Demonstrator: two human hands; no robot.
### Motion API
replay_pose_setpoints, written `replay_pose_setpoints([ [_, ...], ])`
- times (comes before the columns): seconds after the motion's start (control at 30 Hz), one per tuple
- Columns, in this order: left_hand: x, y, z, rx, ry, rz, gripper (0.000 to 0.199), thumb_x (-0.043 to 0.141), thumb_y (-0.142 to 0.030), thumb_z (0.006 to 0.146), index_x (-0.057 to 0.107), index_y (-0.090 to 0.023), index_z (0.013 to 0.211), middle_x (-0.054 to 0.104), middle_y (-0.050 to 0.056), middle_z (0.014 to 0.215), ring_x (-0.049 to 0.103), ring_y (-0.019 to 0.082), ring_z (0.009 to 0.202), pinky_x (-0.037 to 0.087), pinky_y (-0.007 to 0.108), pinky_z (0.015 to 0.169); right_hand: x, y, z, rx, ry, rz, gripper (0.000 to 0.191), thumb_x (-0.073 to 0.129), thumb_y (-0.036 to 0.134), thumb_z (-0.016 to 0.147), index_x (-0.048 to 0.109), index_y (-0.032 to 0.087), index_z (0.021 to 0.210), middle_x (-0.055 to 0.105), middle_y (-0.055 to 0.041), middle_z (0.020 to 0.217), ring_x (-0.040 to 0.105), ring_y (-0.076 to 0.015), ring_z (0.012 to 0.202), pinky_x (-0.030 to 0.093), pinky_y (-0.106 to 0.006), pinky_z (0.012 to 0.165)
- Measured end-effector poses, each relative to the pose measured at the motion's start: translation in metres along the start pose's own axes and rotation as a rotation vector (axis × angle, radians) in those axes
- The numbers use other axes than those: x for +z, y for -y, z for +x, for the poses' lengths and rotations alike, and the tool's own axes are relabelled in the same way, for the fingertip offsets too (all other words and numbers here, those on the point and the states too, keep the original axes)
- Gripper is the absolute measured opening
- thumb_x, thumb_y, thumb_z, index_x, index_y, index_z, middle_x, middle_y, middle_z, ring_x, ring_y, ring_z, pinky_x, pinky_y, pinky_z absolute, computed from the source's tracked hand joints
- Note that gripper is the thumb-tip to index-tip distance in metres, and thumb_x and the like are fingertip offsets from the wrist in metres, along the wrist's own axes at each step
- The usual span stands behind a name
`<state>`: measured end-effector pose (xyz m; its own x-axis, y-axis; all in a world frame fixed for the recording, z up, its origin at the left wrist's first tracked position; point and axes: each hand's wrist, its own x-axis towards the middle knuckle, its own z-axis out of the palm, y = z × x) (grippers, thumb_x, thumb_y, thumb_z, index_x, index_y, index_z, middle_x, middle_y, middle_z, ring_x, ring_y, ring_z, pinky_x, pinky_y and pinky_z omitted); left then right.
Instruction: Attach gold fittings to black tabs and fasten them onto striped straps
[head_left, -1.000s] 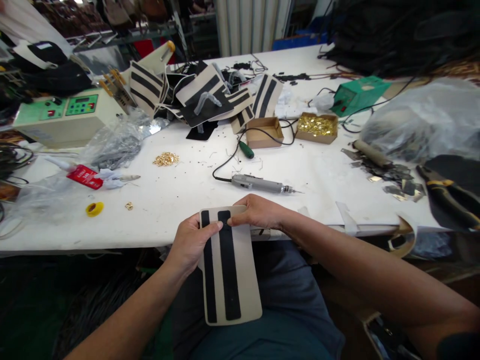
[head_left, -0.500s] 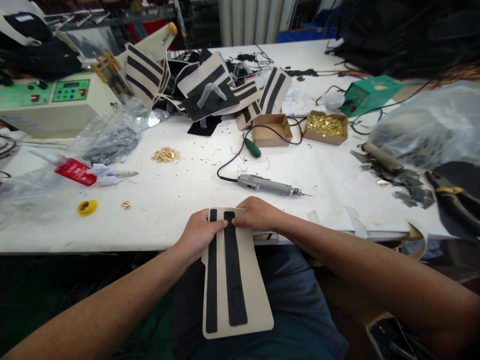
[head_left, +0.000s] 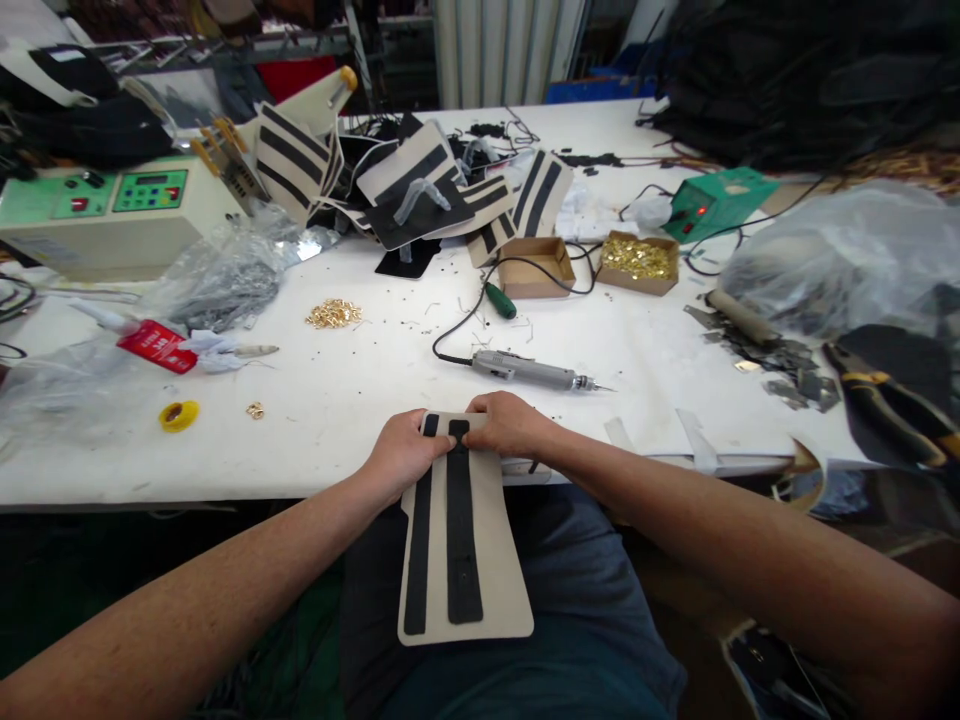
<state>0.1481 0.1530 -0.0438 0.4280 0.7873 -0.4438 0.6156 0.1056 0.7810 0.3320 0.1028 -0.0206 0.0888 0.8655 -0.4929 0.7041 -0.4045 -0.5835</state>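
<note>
A beige flat panel (head_left: 491, 540) with two black strips hangs over the table's front edge, above my lap. My left hand (head_left: 409, 448) grips its upper left edge, with the thumb lying across toward the middle black strip (head_left: 463, 530). At the upper right edge my right hand (head_left: 504, 425) holds the same panel, its thumb pressing near the top of that strip. The two thumb tips almost meet there; the fingers behind the panel are hidden. Beyond the hands lies a grey electric screwdriver (head_left: 525, 369) with a cable.
Behind stand an empty cardboard box (head_left: 536, 275) and a box of gold-coloured pieces (head_left: 640, 258). Similar striped panels (head_left: 412, 165) are heaped at the back. To the left lie yellow tape (head_left: 178, 415), a red tube (head_left: 157, 345) and small gold parts (head_left: 334, 313); pliers (head_left: 892, 400) lie at right.
The panel's lower end has risen slightly and shifted a little left. Both hands keep their hold near its top, and the camera view has moved slightly.
</note>
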Motion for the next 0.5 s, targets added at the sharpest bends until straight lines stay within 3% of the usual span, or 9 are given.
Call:
replay_pose_setpoints([
  [0.17, 0.0, -0.003, -0.002, 0.072, -0.048, 0.135, 0.015, 0.076, -0.026, 0.078, 0.074, -0.018, 0.09, 0.077, 0.005, 0.084, 0.071, 0.023, 0.078, 0.053, 0.034, 0.072, 0.001, -0.006, 0.007, -0.001, 0.018, 0.016, 0.028, 0.075, 0.03, 0.071, 0.079, 0.018, 0.095, 0.074, -0.0035, 0.078, 0.066, -0.0186, 0.072, 0.042, -0.024, 0.057],
  [0.27, 0.0, 0.0, -0.007, 0.17, -0.172, 0.226, 0.047, 0.08, -0.025, 0.077, 0.07, -0.018, 0.123, 0.074, 0.011, 0.116, 0.069, 0.029, 0.105, 0.054, 0.044, 0.093, 0.002, -0.009, 0.01, 0.001, 0.047, 0.038, 0.03, 0.074, 0.032, 0.071, 0.079, 0.019, 0.098, 0.073, -0.0024, 0.075, 0.066, -0.0182, 0.068, 0.042, -0.024, 0.054],
  [0.33, 0.001, 0.008, -0.009, 0.373, -0.281, 0.336, 0.059, 0.081, -0.024, 0.078, 0.065, -0.019, 0.134, 0.064, 0.015, 0.137, 0.061, 0.033, 0.124, 0.049, 0.05, 0.107, 0.002, -0.01, 0.01, 0.004, 0.062, 0.049, 0.034, 0.073, 0.034, 0.072, 0.078, 0.02, 0.101, 0.074, -0.0025, 0.077, 0.067, -0.0182, 0.067, 0.042, -0.024, 0.053],
  [0.43, 0.005, 0.023, -0.01, 0.722, -0.287, 0.493, 0.029, 0.078, -0.024, 0.086, 0.076, -0.024, 0.115, 0.067, 0.01, 0.135, 0.058, 0.032, 0.127, 0.047, 0.053, 0.11, -0.001, -0.009, 0.007, 0.007, 0.068, 0.05, 0.037, 0.073, 0.034, 0.071, 0.078, 0.019, 0.105, 0.076, -0.0034, 0.081, 0.068, -0.0189, 0.069, 0.043, -0.024, 0.053],
  [0.5, 0.008, 0.034, -0.008, 0.804, -0.223, 0.49, 0.015, 0.073, -0.024, 0.092, 0.078, -0.026, 0.106, 0.075, 0.006, 0.121, 0.064, 0.028, 0.118, 0.051, 0.049, 0.105, -0.003, -0.007, 0.004, 0.001, 0.066, 0.041, 0.037, 0.075, 0.034, 0.07, 0.079, 0.02, 0.104, 0.077, -0.0036, 0.084, 0.069, -0.0197, 0.073, 0.044, -0.024, 0.055],
])
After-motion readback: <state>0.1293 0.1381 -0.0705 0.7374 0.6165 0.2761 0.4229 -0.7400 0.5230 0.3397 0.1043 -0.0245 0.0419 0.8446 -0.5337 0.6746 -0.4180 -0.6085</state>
